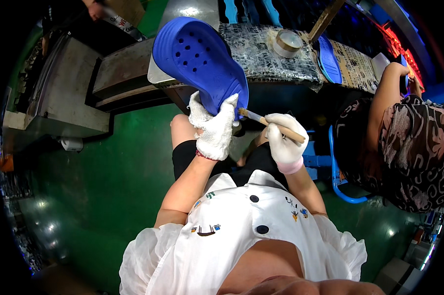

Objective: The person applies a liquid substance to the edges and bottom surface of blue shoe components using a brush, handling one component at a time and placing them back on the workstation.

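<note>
A blue clog [202, 64] with rows of round holes in its toe is held up before me, toe pointing up and left. My left hand [214, 128], in a white knit glove, grips it at the heel end. My right hand [285, 140], gloved in white with a pink cuff, is closed on a wooden-handled brush [273, 125]. The bristles meet the edge of the clog's heel, close to my left fingertips. Whether anything wet is on the bristles cannot be made out.
Ahead stands a worktop with a paper-covered surface [256, 69], stained and worn. On it rest a round tub [287, 43] and a blue sole-shaped piece [329, 60]. Light-blue strips [271, 12] lie farther back. A person [408, 142] sits at right beside a blue chair frame [336, 172]. Metal cabinets [60, 83] stand left.
</note>
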The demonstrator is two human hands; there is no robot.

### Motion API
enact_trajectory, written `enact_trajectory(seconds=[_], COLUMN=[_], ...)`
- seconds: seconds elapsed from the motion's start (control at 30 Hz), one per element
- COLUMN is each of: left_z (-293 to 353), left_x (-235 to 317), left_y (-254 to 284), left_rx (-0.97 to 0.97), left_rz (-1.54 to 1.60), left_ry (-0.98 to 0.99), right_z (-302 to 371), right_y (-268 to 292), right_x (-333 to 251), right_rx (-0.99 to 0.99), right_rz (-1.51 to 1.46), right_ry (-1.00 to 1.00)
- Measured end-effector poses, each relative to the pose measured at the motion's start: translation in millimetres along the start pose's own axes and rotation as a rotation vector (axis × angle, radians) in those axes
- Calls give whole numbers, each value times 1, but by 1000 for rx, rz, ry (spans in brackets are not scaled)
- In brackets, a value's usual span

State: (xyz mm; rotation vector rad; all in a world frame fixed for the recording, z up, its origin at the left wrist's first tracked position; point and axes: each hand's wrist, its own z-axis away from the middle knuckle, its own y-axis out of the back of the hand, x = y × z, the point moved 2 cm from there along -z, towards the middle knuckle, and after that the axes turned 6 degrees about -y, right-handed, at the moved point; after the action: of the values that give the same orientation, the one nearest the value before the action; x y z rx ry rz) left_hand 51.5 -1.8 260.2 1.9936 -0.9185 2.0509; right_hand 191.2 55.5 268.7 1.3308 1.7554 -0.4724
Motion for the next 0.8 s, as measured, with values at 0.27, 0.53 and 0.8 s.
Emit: enact_trajectory(seconds=[0.27, 0.53, 0.8], left_z=[3, 2, -5], left_x=[-4, -6, -20], left_y=[-2, 0, 6], left_rx=[-11, -36, -36], left_rz=[37, 71, -112], left_ry=[-143, -87, -169], right_z=[-1, 1, -4], right_y=[9, 13, 11], right_x=[-5, -8, -5], right_rx=[38, 67, 62], right_rz=[23, 23, 27], right_ry=[-128, -113, -98])
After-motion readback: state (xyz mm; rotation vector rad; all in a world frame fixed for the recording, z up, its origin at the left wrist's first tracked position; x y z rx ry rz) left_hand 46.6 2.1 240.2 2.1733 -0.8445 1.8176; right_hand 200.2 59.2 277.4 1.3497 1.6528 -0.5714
